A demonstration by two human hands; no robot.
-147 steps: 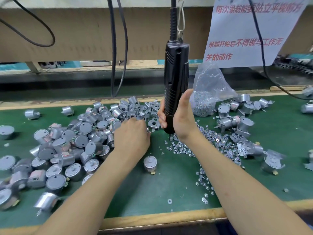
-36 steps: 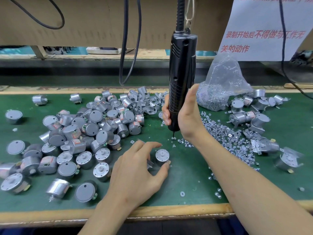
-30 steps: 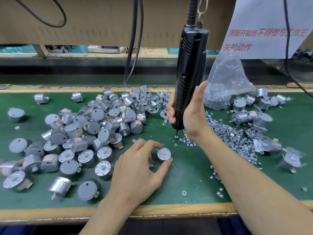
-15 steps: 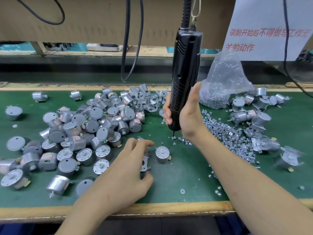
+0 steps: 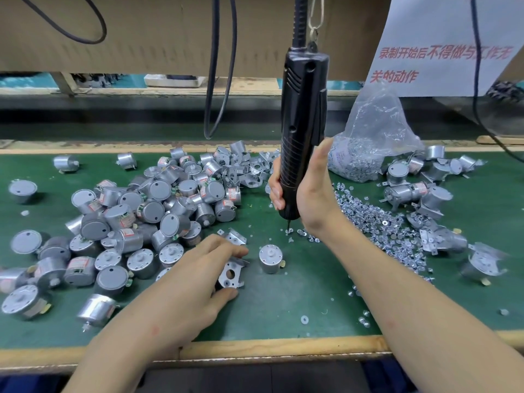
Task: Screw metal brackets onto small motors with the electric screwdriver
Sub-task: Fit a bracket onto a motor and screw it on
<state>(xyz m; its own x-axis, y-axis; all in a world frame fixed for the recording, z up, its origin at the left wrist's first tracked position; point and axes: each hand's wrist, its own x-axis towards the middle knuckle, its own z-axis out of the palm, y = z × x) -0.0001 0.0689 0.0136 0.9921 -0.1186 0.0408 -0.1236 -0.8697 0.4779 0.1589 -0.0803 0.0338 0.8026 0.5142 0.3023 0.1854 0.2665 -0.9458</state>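
Right of the left grip (image 5: 195, 282), past one upright motor (image 5: 270, 258), bare table (image 5: 297, 307) lies open. A motor heap (image 5: 158, 211) crowds its left; loose screws (image 5: 377, 225) spread right of the right grip (image 5: 312, 194).

The left hand (image 5: 195, 279) has left the lone motor (image 5: 270, 258) near the bench's front edge and now pinches a bracket (image 5: 236, 279) just beside it.

left hand (image 5: 195, 276): low, fingers (image 5: 224, 249) pinching bracket (image 5: 231, 275) | right hand (image 5: 310, 194): raised, fingers (image 5: 274, 191) wrapped round screwdriver (image 5: 302, 109)
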